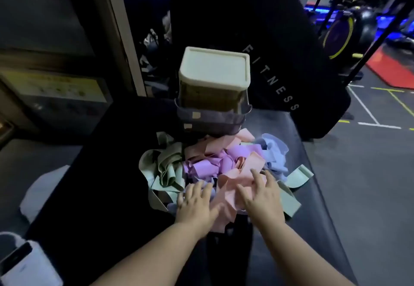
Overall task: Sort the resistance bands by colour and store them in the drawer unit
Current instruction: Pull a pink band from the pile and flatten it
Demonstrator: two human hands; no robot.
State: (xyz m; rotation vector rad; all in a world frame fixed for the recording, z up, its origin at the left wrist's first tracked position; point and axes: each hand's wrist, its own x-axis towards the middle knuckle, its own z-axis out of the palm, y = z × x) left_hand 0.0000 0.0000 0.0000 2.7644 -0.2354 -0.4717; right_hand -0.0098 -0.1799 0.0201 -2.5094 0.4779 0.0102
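A tangled heap of resistance bands lies on a dark padded surface: green bands (165, 169) at the left, purple bands (208, 166) in the middle, pink bands (230, 184) at the front and blue bands (275, 153) at the right. Behind the heap stands the small drawer unit (214, 88) with a cream top; two grey drawers (212, 117) stick out at its base. My left hand (197, 205) rests flat on the front of the heap. My right hand (262, 193) lies with spread fingers on the pink bands.
A black banner (268, 61) reading FITNESS stands behind the drawer unit. A white device (24, 265) sits at the lower left. The padded surface (313, 196) drops off to grey gym floor on the right, with exercise machines (345, 30) far back.
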